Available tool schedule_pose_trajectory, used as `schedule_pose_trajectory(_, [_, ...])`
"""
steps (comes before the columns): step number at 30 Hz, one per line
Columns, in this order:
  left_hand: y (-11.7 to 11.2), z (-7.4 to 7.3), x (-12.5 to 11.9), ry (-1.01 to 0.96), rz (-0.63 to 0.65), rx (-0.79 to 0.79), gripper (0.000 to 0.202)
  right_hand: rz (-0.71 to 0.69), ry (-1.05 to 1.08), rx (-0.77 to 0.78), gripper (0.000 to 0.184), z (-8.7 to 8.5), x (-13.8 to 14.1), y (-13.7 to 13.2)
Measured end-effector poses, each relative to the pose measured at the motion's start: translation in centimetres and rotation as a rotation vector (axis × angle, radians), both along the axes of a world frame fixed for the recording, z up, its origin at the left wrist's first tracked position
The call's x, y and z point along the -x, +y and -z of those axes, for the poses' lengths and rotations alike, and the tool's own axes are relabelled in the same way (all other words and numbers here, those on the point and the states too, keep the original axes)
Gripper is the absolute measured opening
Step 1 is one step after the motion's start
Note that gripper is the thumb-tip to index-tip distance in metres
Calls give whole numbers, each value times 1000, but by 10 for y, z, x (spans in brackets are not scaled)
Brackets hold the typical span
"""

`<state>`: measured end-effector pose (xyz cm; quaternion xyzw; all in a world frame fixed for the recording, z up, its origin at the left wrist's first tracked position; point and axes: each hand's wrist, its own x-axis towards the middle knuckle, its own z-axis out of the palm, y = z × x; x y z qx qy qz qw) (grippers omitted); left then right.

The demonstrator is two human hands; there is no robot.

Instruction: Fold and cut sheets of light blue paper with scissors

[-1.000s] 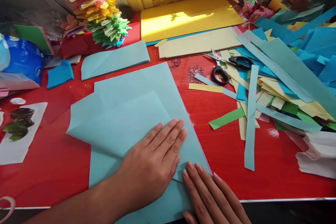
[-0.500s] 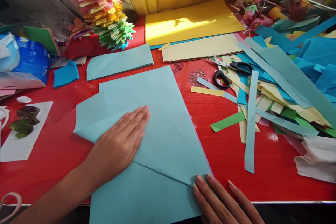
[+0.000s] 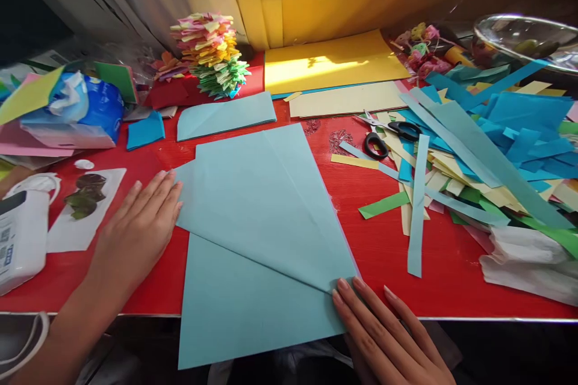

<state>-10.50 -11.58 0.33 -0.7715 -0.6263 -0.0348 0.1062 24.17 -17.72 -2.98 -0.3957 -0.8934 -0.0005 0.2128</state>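
Observation:
Light blue paper (image 3: pixel 253 216) lies on the red table, its near part jutting past the table's front edge. One layer is folded over, with a slanting edge running down to the right. My left hand (image 3: pixel 139 225) rests flat at the left corner of the fold, fingers outstretched. At the right end of the slanting edge, my right hand (image 3: pixel 383 331) lies with its fingertips on the paper and its fingers spread. Behind the sheet sits a folded light blue paper piece (image 3: pixel 226 115).
Scissors (image 3: pixel 377 132) with black handles lie open beside a heap of coloured paper strips (image 3: pixel 478 162). At the back stand a paper-piece tower (image 3: pixel 212 54) and yellow paper (image 3: pixel 334 63). A blue tissue pack (image 3: pixel 97 108) and a white device (image 3: pixel 22 240) are at the left.
My left hand has slid left from the middle of the paper to its left corner, and the fold there now lies flatter. My right hand stays at the right edge. The view has tilted up.

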Motion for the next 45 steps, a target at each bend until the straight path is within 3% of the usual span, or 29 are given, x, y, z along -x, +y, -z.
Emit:
schedule_pose_trajectory(2, [-9, -11, -22, 9, -32, -51, 50, -14, -7, -40, 37, -1, 1, 0])
schedule_pose_trajectory(4, [-22, -17, -58, 18, 7, -201, 48, 3, 6, -59, 37, -2, 2, 0])
schedule_pose_trajectory(6, [-38, -15, -102, 12, 255, -272, 49, 14, 26, -73, 37, -1, 3, -1])
schedule_pose_trajectory(7, [-47, -11, -122, -17, 442, -223, 48, 6, 37, -81, 35, -1, 4, -1])
schedule_pose_trajectory(8, [-55, -6, -140, -62, 542, -193, 44, -2, 50, -88, 33, 0, 4, -2])
schedule_pose_trajectory(9, [-61, -1, -153, -104, 581, -173, 41, -10, 57, -92, 31, 1, 4, -2])
schedule_pose_trajectory(11, [-69, 7, -163, -146, 538, -148, 43, -20, 52, -100, 32, 2, 4, -2])
schedule_pose_trajectory(14, [-69, 12, -137, -121, 373, -121, 37, -6, 19, -110, 39, 2, 4, -2])
schedule_pose_trajectory(19, [-61, 16, -51, -79, -4, -161, 40, 4, 12, -134, 40, 2, 4, -1])
schedule_pose_trajectory(22, [-59, 20, -20, -92, -61, -142, 42, -16, -3, -174, 38, 1, 3, 0])
schedule_pose_trajectory(33, [-60, 31, 6, 80, -70, -146, 50, -100, 10, -211, 33, -12, -9, 0])
schedule_pose_trajectory(36, [-62, 34, 11, 95, -6, -168, 49, -134, -7, -174, 32, -15, -21, -2])
schedule_pose_trajectory(39, [-62, 28, 11, 102, 68, -245, 45, -87, 57, -131, 30, -24, -38, -1])
schedule_pose_trajectory(42, [-55, 13, 0, 171, 156, -383, 45, 129, 167, -23, 38, -41, -49, 23])
schedule_pose_trajectory(45, [-41, 2, -16, 197, 414, -425, 42, 261, 150, 87, 34, -60, -46, 80])
